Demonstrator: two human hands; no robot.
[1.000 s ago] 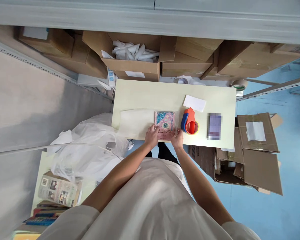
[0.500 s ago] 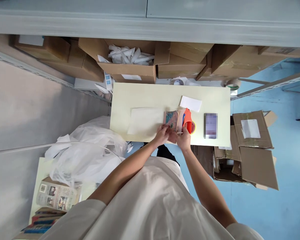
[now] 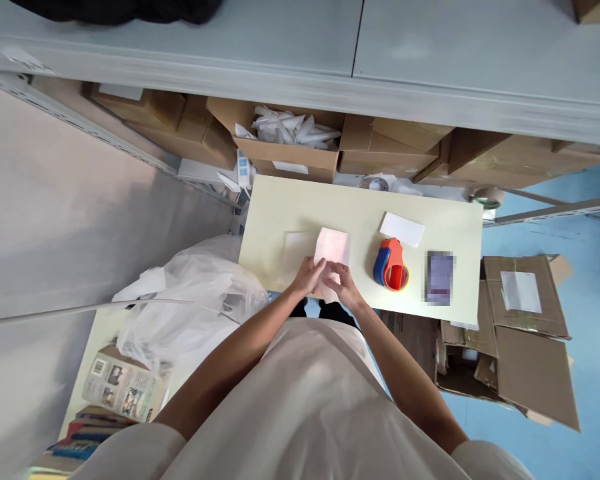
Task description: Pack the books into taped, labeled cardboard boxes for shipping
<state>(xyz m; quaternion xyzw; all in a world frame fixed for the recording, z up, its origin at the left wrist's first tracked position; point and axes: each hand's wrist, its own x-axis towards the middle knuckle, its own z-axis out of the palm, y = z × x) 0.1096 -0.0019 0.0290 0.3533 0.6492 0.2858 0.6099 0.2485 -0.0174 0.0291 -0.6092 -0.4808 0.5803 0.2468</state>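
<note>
A small, thin book with a pale pink face up is held over the near edge of the cream table. My left hand grips its left edge, fingers closed. On the lower right part of the book, my right hand is closed with bent fingers. Partly behind the book and hands, a white sheet of paper lies on the table. To the right stands a red and blue tape dispenser, apart from both hands.
White papers and a blurred purple item lie at the table's right. Cartons, one holding white rolled pieces, line the shelf behind. At left are a plastic bag and books; open cartons stand at right.
The book has moved left, off the tape dispenser's side and over the white sheet. Its patterned face no longer shows; a plain pink one does. My right hand moved left with it.
</note>
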